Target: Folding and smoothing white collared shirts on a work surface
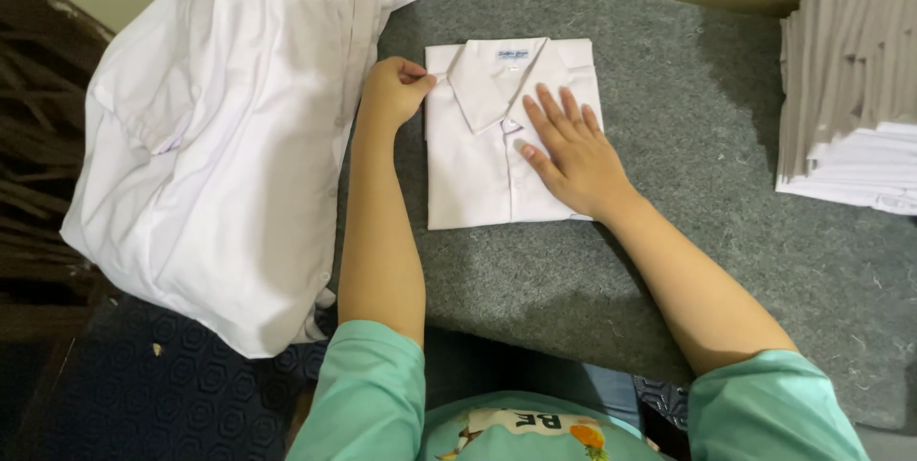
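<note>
Two bare hands work on a folded white shirt (pixel 482 160) lying in the middle of a grey felt-covered table (pixel 726 232). Nearest, the right hand (pixel 571 157) lies flat and released on the shirt's right half, fingers spread just below the collar. The left hand (pixel 392 90) is clenched, pinching the shirt's upper left corner at the shoulder. The shirt is a neat rectangle, placket buttoned down its centre, collar pointed and turned down. To the left a heap of loose white shirts (pixel 220 136) hangs over the table's edge. Far right stands a stack of folded shirts (pixel 845 107).
</note>
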